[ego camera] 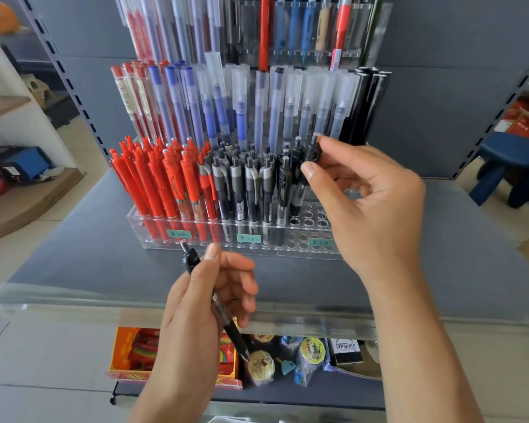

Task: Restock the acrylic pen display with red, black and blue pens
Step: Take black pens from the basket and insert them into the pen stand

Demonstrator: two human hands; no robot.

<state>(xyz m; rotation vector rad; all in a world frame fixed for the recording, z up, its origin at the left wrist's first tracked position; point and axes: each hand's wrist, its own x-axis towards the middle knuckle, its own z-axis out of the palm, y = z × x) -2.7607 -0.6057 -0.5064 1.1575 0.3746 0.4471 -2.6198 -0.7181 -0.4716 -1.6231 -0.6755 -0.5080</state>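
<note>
The right hand [376, 203] reaches in from the lower right of the frame, forearm rising steeply, wrist bent toward the centre. Its thumb and forefinger pinch the top of a black pen [310, 154] standing at the right end of the front row of the pen display [153, 236]; the other fingers curl loosely below. The left hand [208, 300] comes up from the bottom centre, palm turned inward, and grasps a second black pen [214, 300] held slantwise, its clicker end pointing up toward the display's front edge and its tip down toward the lower shelf.

The display sits in the centre on a grey shelf [74, 264]. Its front row holds red pens [159, 184] on the left and black and grey pens [251, 187] in the middle, with open holes at the right. Behind, in the middle tier, stand blue capped pens [214, 111] and frosted ones.

Three small green price tags are stuck on the front: the left one [180, 234] is too blurred to read fully, the middle [248, 238] reads "¥10", the right [320, 243] "¥20". At the bottom, a box [347, 351] on the lower shelf shows the word "VERSATILE"
</note>
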